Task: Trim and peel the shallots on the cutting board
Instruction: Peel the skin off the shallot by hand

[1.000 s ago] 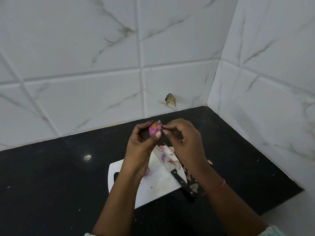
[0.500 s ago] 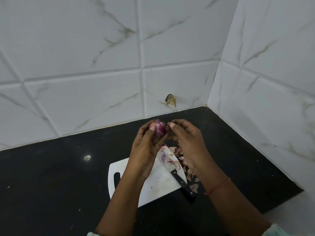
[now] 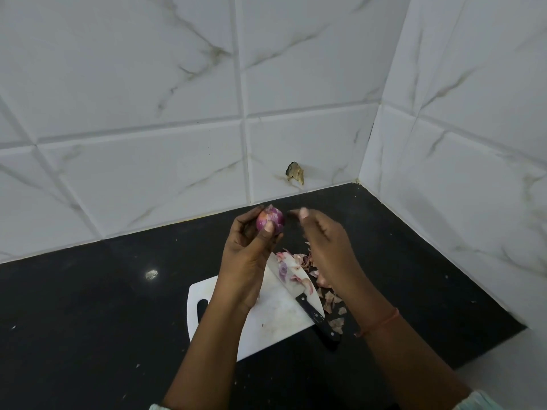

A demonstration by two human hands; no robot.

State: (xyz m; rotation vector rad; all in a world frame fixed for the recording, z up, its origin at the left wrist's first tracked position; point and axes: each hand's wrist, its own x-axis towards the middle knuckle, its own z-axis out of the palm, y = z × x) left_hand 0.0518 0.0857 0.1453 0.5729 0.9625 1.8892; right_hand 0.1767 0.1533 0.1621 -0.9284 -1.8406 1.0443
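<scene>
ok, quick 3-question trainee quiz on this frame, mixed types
1. True or false: the knife is held in the right hand.
2. Which hand holds the shallot? A) left hand B) right hand C) neither
3. Fill in: the loose peels lie mostly off the cutting board's ____ edge.

Key: 1 false, it lies on the board; 2 A; 3 right.

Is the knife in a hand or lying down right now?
Lying down. The knife rests flat across the cutting board, untouched; the left hand holds the shallot.
</scene>
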